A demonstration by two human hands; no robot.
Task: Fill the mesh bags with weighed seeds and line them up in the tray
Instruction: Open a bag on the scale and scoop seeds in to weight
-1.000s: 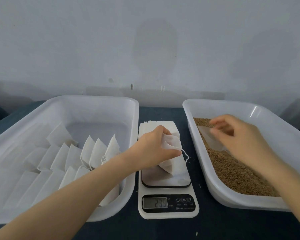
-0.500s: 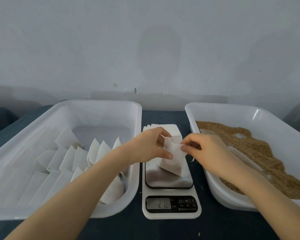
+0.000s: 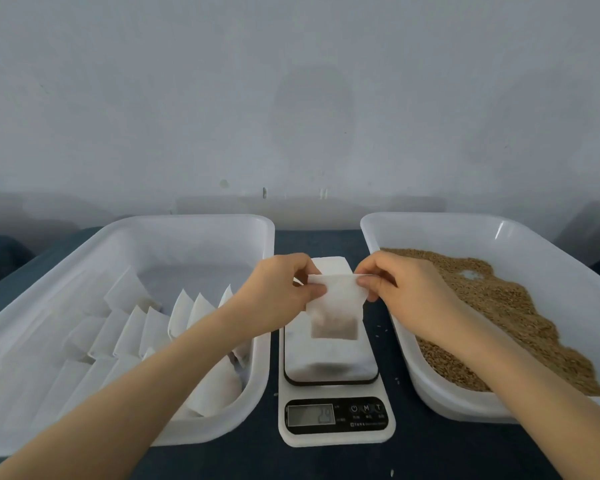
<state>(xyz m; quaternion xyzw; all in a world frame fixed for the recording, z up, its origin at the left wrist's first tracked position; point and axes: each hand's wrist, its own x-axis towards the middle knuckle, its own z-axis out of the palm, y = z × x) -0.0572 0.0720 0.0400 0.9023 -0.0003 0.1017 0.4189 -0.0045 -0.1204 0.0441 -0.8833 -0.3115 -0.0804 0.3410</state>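
A white mesh bag (image 3: 335,308) with a dark patch of seeds in its lower part hangs above the scale (image 3: 333,403). My left hand (image 3: 280,293) pinches its top left corner and my right hand (image 3: 400,284) pinches its top right corner. The bag is lifted clear of the scale's platform. On the left stands a white tray (image 3: 201,230) holding several filled white bags (image 3: 153,327) set in rows. On the right a second white tray (image 3: 430,223) holds loose brown seeds (image 3: 506,306).
A stack of empty white bags (image 3: 331,265) lies behind the scale, partly hidden by my hands. A few stray seeds dot the dark tabletop (image 3: 395,455) beside the scale. A pale wall rises right behind the trays.
My right hand left the seed tray and came over to the bag's top right corner. Both hands then raised the bag off the scale and pulled it flat between them.
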